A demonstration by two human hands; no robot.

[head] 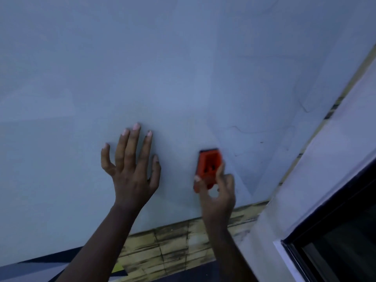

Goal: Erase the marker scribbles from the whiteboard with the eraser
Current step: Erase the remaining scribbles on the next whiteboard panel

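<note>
Red eraser (207, 167) upright on whiteboard (183, 68), right hand (218, 192) fingers pinching it, left hand (132, 167) fingers splayed flat

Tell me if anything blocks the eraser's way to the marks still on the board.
Nothing visible does. The right hand holds the red eraser on the whiteboard; faint marks lie up and right across bare board. The left hand rests flat on the other side.
</note>
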